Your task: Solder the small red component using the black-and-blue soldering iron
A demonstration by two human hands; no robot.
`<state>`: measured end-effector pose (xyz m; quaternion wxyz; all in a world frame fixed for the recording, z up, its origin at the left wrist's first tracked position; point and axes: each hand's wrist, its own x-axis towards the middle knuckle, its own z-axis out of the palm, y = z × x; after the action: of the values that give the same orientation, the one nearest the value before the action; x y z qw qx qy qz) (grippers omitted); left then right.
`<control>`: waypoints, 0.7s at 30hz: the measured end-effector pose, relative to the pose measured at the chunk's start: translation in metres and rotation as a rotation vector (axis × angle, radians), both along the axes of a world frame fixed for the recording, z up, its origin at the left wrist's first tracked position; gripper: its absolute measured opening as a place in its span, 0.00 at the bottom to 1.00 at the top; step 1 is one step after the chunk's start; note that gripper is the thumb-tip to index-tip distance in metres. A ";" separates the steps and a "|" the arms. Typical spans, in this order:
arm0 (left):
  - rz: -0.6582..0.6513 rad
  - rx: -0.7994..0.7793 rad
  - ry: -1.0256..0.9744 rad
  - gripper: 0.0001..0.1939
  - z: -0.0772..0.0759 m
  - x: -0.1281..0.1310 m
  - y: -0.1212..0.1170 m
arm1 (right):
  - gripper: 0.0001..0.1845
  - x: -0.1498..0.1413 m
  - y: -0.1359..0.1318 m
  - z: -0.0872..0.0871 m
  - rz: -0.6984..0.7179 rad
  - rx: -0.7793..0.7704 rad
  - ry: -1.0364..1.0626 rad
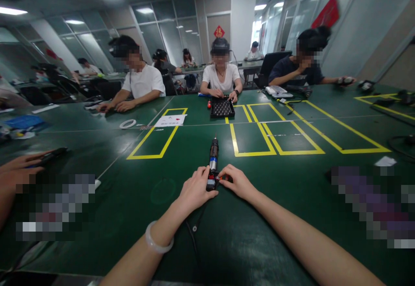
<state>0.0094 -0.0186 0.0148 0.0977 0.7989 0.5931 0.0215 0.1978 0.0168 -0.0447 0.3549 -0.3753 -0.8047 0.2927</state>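
Observation:
An electric screwdriver (213, 155) lies on the green table, its thin bit pointing away from me. Its casing is partly dark, with a silver section and a blue band. My left hand (197, 187) grips the dark rear end from the left side. On the right, my right hand (237, 181) has its thumb and fingers pinched at a small orange-red piece (221, 178) against the rear of the tool. The fingers partly cover that piece, so its kind is unclear. A black cable (192, 236) runs over the table toward me below my left hand.
Yellow tape (256, 153) marks rectangles on the green table (275, 195). Ahead, a person's hands work at a black tray (222, 108) of small parts. A white tape roll (127, 124) and paper sheet (171, 120) lie left. Another person's hand (26, 165) reaches in at the left edge.

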 end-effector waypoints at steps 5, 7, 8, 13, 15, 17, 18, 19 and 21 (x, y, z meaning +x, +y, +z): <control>-0.007 0.017 0.018 0.37 0.001 0.002 0.000 | 0.07 -0.001 -0.004 0.003 0.001 0.000 0.005; 0.001 0.046 0.034 0.36 0.001 0.006 0.001 | 0.05 -0.002 -0.006 0.005 -0.002 0.022 0.003; 0.009 0.062 0.045 0.35 0.002 0.008 0.002 | 0.05 -0.002 -0.007 0.006 -0.005 0.035 0.004; 0.047 0.120 0.141 0.32 0.004 0.024 0.006 | 0.11 -0.002 -0.009 0.011 -0.036 0.022 0.027; 0.070 0.143 0.174 0.32 0.004 0.029 0.008 | 0.12 -0.001 -0.010 0.012 -0.038 0.011 0.044; 0.098 0.168 0.194 0.32 0.002 0.032 0.010 | 0.12 0.000 -0.010 0.013 -0.041 -0.003 0.060; 0.108 0.176 0.200 0.33 0.001 0.032 0.011 | 0.12 0.000 -0.011 0.013 -0.042 -0.014 0.064; 0.114 0.181 0.205 0.33 0.001 0.032 0.012 | 0.12 0.000 -0.012 0.013 -0.040 -0.025 0.067; 0.111 0.181 0.216 0.33 0.000 0.027 0.012 | 0.12 -0.001 -0.013 0.012 -0.021 -0.041 0.071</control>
<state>0.0369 -0.0067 0.0146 -0.0402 0.7680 0.6391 -0.0059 0.1968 0.0039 -0.0324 0.3784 -0.3804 -0.7814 0.3185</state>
